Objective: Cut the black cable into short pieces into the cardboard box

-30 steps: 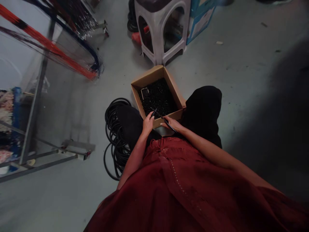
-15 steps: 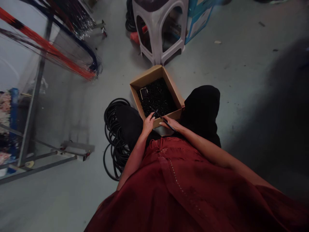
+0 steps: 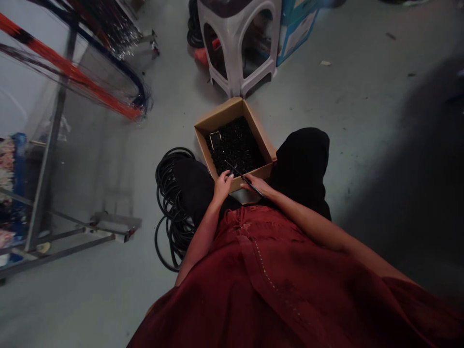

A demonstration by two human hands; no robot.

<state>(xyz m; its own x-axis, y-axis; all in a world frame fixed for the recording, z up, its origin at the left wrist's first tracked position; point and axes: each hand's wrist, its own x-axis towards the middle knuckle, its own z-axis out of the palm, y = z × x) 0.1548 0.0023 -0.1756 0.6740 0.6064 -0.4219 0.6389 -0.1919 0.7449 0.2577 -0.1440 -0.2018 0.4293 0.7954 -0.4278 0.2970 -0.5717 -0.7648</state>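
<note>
My left hand (image 3: 222, 186) is closed at the near left edge of a cardboard box (image 3: 237, 183), its thumb and fingers pinching a small black piece (image 3: 233, 170). Beside it, my right hand (image 3: 256, 184) is wrapped round a long slim black object (image 3: 258, 191), whose thin tip points over the box and meets the piece at the left fingertips. Whether it is a tool or a length of tubing I cannot make out. Many short black pieces (image 3: 241, 140) fill the box, and a dark rectangular thing with a bright rim (image 3: 215, 140) lies on them.
Coiled black hose (image 3: 170, 208) lies by my left knee. A grey plastic stool (image 3: 237, 48) stands just behind the box, with blue boxes (image 3: 295, 36) beyond. To the left is a metal rack (image 3: 49, 159) with red and dark strands (image 3: 79, 77) hanging over it.
Both hands stay nearly in place, with the slim black object still crossing at the left fingertips. The fingers have shifted only slightly; the whole view has drifted a little.
</note>
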